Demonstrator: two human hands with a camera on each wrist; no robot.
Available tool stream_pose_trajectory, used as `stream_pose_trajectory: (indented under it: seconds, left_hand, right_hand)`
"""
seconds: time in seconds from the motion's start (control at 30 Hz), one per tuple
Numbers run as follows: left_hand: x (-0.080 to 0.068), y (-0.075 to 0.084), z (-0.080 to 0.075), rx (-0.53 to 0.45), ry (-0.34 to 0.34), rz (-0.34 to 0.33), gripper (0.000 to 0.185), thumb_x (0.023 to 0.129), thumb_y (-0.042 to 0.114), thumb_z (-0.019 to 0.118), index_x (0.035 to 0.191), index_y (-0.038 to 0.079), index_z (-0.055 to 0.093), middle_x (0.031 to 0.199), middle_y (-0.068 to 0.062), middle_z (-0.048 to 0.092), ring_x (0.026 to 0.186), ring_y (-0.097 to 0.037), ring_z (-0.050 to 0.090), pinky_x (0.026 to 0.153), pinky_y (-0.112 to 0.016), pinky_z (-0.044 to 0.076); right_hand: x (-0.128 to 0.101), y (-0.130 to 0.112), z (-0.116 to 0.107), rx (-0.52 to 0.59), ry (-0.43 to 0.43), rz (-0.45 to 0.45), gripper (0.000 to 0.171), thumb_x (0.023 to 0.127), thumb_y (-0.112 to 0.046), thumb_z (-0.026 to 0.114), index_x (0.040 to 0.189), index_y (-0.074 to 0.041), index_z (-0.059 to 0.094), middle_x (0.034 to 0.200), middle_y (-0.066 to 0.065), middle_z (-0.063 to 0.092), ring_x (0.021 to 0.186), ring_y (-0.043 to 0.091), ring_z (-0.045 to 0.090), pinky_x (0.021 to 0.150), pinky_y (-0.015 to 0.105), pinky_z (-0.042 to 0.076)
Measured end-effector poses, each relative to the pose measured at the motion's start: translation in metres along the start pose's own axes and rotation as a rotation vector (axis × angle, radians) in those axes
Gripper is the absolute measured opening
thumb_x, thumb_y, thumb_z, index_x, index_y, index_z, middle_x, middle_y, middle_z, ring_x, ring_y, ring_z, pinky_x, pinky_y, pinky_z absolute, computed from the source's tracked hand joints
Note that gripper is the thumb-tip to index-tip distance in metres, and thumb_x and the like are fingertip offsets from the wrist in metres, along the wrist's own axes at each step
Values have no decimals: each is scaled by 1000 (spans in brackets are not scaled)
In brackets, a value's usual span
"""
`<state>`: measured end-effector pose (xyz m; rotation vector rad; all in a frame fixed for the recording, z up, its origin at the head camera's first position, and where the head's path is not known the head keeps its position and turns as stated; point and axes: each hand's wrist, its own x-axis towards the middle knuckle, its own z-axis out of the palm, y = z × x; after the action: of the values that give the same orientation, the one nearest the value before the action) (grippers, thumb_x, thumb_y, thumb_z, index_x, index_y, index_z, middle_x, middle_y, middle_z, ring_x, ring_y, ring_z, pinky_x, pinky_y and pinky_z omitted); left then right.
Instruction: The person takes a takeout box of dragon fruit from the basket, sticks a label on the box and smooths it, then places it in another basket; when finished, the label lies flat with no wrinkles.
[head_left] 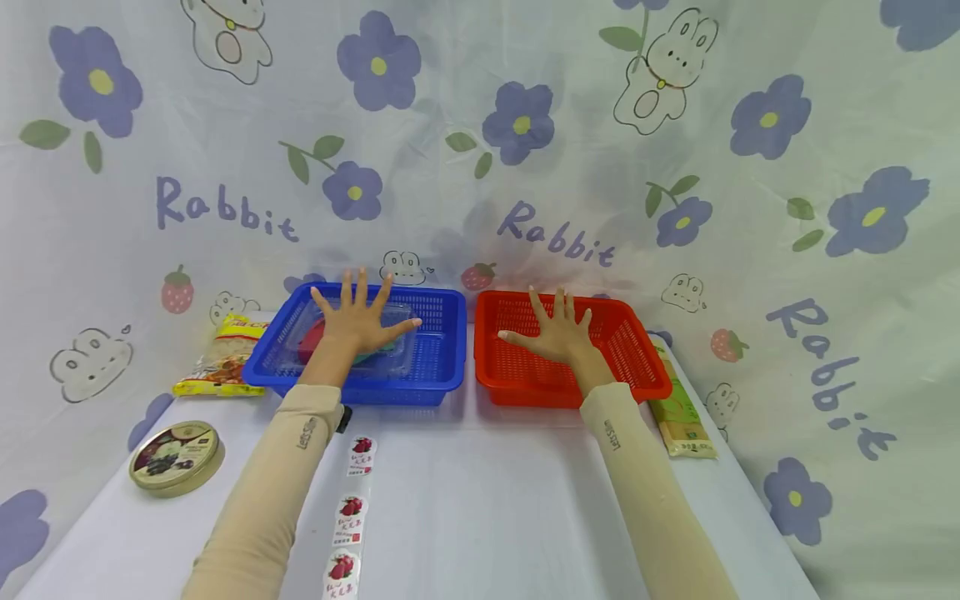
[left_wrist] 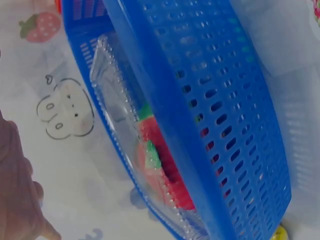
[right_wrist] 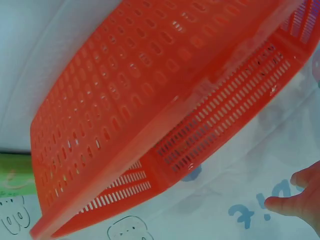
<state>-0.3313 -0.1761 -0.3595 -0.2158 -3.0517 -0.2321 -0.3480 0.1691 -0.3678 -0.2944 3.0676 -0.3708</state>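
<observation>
Above the blue basket [head_left: 352, 392] my left hand [head_left: 356, 323] is held with its fingers spread, gripping nothing. Inside that basket lies a clear plastic box [head_left: 300, 321] with something red and green [left_wrist: 170, 167] in it, partly hidden by the hand. My right hand [head_left: 558, 336] is spread over the red basket [head_left: 525, 396], also holding nothing. No contents show in the visible part of the red basket. In the wrist views, only part of each hand appears, apart from the basket walls.
A yellow-and-clear food packet [head_left: 225, 358] lies left of the blue basket. Nearer stands a round gold tin [head_left: 177, 458]. A strip of fruit stickers [head_left: 350, 521] runs along the white table [head_left: 480, 517]. A green packet [head_left: 684, 412] lies at the right, before a patterned curtain [head_left: 450, 208].
</observation>
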Motion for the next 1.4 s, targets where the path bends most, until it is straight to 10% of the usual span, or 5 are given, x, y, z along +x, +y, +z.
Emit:
stream_pose_trajectory:
  seconds: [0.67,0.93,1.4]
  left_hand:
    - [1,4,9,30,-35,-3,104,88,81,35,160,21,-8,161,-31,4,149,-49,1,110,-74,-6]
    - [1,1,13,63,-12,-12,111,85,85,35,160,15,-7,150,-36,31,140,-54,29,110,-75,13]
    - [-4,2,20,80,16,1,113,84,85,37,160,9,-1,146,-37,37,136,-54,32,110,-71,21]
  right_hand:
    - [-5,6,7,45,-39,57,112,78,-89,40,161,-27,-4,163,26,11,149,47,12,114,66,18]
    - [-3,7,12,41,-57,62,112,77,-90,39,160,-29,-5,162,27,11,149,47,11,113,66,21]
    - [-4,1,18,62,-80,58,112,76,-91,38,160,-31,-4,163,25,10,150,47,10,113,67,20]
